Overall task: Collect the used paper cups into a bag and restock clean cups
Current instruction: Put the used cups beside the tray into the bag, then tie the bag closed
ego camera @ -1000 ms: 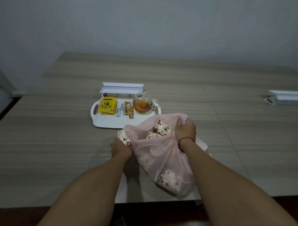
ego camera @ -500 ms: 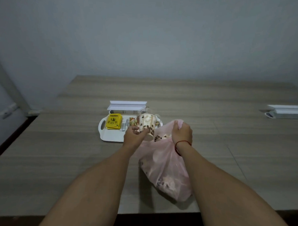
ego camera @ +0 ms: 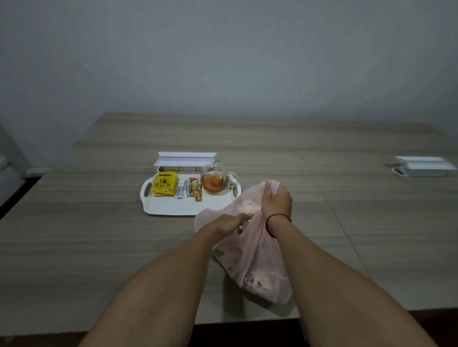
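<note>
Head view: a thin, see-through pink bag (ego camera: 255,255) lies on the table (ego camera: 89,232) just right of the white tray (ego camera: 174,207), its rim touching the tray's near corner. Spotted cups (ego camera: 254,280) show dimly through its lower end. Its long axis runs from the near table edge away toward the tray, mouth at the far end. The right hand (ego camera: 276,201) has its fingers curled round the bunched rim. The left hand (ego camera: 227,223) reaches into the mouth; whether its fingers pinch anything cannot be told.
</note>
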